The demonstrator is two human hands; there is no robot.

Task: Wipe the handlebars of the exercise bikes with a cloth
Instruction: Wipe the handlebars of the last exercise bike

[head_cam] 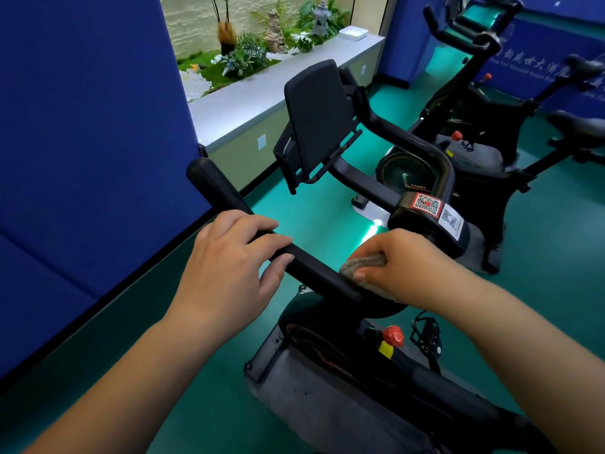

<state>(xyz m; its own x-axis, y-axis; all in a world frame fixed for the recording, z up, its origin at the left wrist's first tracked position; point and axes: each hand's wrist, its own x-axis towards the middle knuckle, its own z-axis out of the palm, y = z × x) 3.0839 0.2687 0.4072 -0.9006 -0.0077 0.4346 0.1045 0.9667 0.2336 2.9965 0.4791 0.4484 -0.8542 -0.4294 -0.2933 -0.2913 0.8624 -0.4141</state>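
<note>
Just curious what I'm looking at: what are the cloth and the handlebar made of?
The cloth looks like coarse woven fabric, grey-beige, with a nubbly, matte surface. The handlebar appears coated in matte black rubber or foam, smooth with soft sheen; its core isn't visible.

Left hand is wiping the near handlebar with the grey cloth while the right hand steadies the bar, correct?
Not quite: the hands are swapped. In the head view the right hand presses the grey cloth on the near handlebar, while the left hand grips the bar to steady it.
</note>
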